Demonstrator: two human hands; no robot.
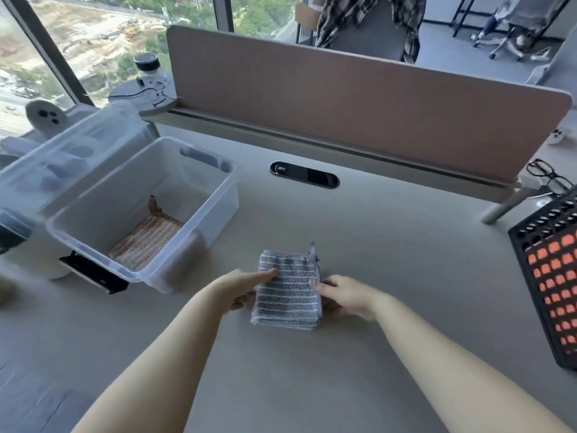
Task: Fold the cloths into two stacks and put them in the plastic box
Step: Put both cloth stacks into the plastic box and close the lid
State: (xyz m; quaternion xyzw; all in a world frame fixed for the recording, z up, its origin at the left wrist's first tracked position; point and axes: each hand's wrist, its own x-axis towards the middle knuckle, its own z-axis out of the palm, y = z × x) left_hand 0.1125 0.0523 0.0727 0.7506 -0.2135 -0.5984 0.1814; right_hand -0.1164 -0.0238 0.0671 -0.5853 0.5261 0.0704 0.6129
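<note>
A folded stack of grey striped cloths (287, 292) lies on the desk in front of me. My left hand (246, 284) grips its left edge, thumb on top and fingers underneath. My right hand (342, 293) grips the right edge the same way. The clear plastic box (218, 195) stands open to the left. A folded stack of brown striped cloths (146, 239) lies in its near left part.
The box lid (62, 157) leans behind the box at the left. A black perforated basket (552, 276) stands at the right edge, with glasses (546, 176) behind it. A brown divider panel (343, 104) closes off the desk's far side, with a cable slot (304, 175) before it.
</note>
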